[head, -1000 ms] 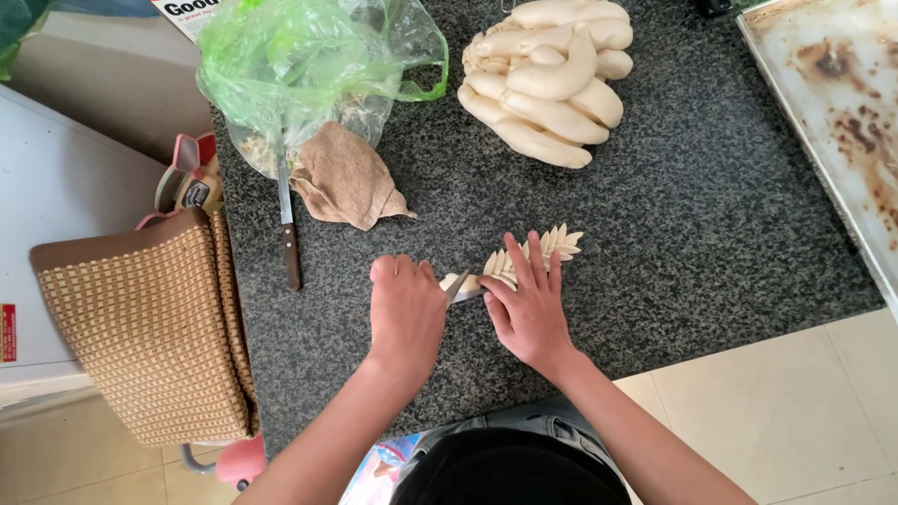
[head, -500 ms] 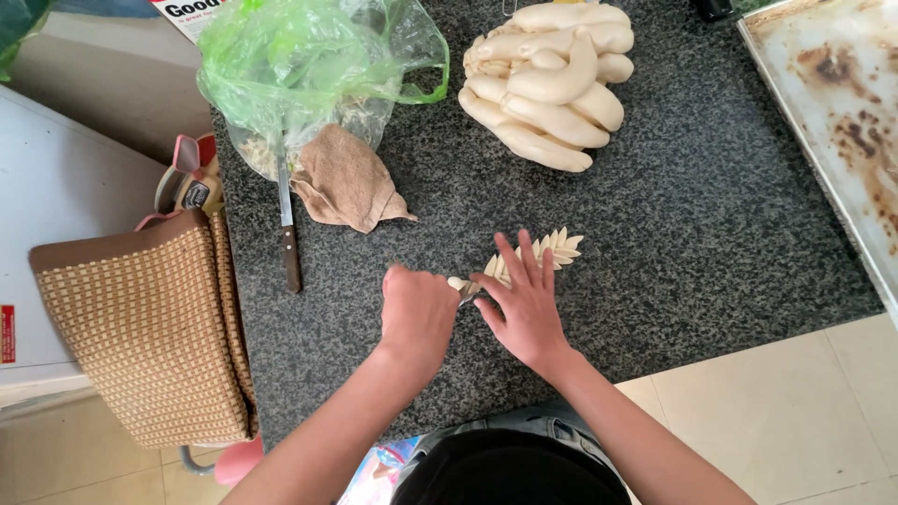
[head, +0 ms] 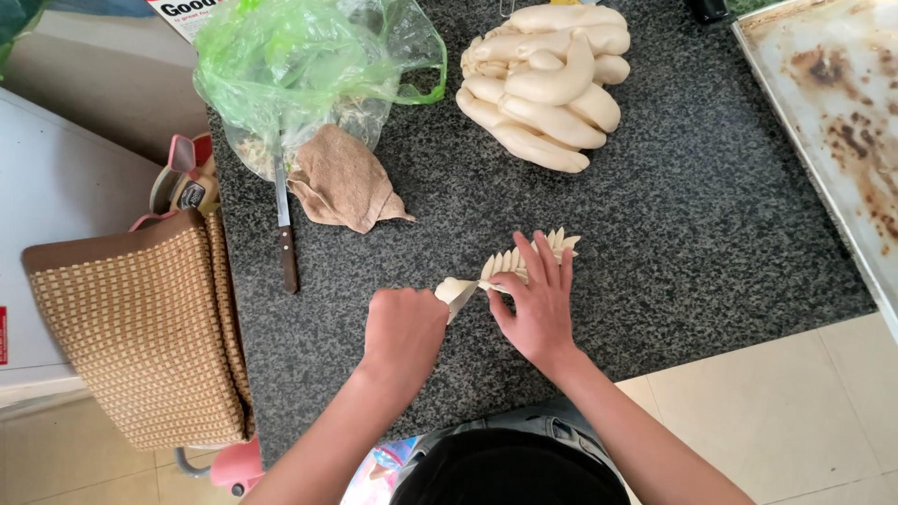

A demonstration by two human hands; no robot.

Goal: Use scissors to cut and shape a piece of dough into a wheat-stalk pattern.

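knife (head: 284,234) lies left of cloth (head: 344,190); dough pile (head: 547,84) perhaps behind cut dough (head: 524,262).

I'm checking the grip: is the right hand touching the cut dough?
Touching. The head view shows the right hand lying flat on the cut dough, fingers covering its slices.

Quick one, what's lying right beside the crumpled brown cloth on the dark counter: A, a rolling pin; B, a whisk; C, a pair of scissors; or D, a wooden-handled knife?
D: a wooden-handled knife lies just left of the brown cloth on the counter.
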